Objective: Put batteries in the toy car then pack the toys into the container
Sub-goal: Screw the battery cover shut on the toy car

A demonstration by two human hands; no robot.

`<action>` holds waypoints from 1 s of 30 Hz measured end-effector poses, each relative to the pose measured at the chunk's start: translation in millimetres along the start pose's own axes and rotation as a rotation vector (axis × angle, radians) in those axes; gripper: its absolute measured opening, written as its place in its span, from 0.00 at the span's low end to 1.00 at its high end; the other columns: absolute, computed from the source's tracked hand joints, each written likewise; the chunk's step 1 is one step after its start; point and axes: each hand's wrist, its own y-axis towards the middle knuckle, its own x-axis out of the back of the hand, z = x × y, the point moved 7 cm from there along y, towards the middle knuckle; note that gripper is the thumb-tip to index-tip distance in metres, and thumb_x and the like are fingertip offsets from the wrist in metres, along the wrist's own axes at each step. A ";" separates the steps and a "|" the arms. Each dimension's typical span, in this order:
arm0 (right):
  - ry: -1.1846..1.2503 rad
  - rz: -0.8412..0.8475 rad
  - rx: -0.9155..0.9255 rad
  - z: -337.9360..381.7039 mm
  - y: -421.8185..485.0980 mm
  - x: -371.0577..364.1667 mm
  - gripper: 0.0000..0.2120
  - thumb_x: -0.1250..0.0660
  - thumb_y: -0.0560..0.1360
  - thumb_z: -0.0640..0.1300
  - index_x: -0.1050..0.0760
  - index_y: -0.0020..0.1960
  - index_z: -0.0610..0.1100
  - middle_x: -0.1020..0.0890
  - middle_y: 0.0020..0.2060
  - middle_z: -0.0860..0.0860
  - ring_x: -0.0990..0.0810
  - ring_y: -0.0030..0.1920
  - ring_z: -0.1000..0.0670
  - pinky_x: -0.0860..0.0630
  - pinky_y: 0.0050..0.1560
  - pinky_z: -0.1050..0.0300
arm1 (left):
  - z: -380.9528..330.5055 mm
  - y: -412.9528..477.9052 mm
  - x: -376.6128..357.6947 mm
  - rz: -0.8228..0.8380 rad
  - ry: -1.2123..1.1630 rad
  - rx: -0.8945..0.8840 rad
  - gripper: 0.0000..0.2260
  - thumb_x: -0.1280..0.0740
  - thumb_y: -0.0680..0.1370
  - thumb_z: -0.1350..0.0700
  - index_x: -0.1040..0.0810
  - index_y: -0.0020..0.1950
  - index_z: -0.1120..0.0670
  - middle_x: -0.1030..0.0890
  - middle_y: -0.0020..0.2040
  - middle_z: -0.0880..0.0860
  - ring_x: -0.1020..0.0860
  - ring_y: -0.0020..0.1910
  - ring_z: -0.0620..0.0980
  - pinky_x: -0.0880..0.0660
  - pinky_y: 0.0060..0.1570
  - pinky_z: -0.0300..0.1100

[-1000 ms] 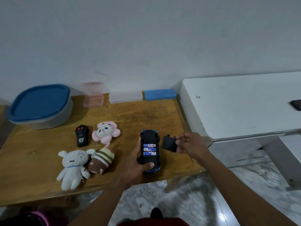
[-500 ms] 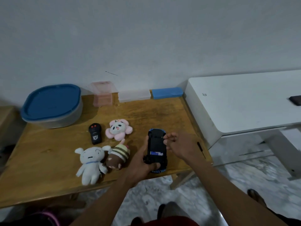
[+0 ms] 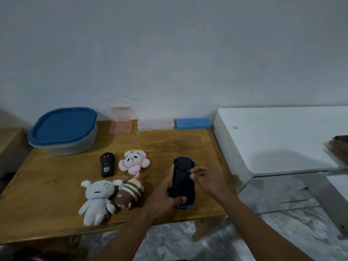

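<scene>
The toy car [image 3: 183, 178] lies upside down near the front right of the wooden table [image 3: 169, 142], its black underside closed by the battery cover. My left hand [image 3: 163, 200] grips the car's near end from the left. My right hand [image 3: 209, 179] is just right of it, bent fingertips touching the cover and holding nothing. A grey container with a blue lid [image 3: 62, 129] stands shut at the back left. A black remote [image 3: 107, 164], a pink panda plush [image 3: 133, 162], a white plush [image 3: 97, 198] and a brown striped plush [image 3: 130, 193] lie to the left of the car.
A pink box [image 3: 121, 122], a clear box [image 3: 155, 124] and a blue box [image 3: 193, 123] line the wall. A white desk [image 3: 282, 138] adjoins the table on the right. A blurred hand [image 3: 339, 149] shows at the right edge beside a dark object [image 3: 341, 138].
My right hand brought the black cover onto the car's underside, hiding the batteries. It no longer holds the cover and its fingers now rest on it. My view shifted left.
</scene>
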 end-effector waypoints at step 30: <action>-0.073 -0.253 0.082 -7.8 5.2 42.1 0.11 0.23 0.67 0.52 0.23 0.43 0.50 0.22 0.40 0.56 0.20 0.43 0.54 0.20 0.47 0.53 | -32.2 20.7 -44.1 -0.097 0.074 -0.050 0.47 0.28 0.72 0.68 0.51 0.77 0.37 0.27 0.68 0.41 0.25 0.61 0.37 0.24 0.50 0.30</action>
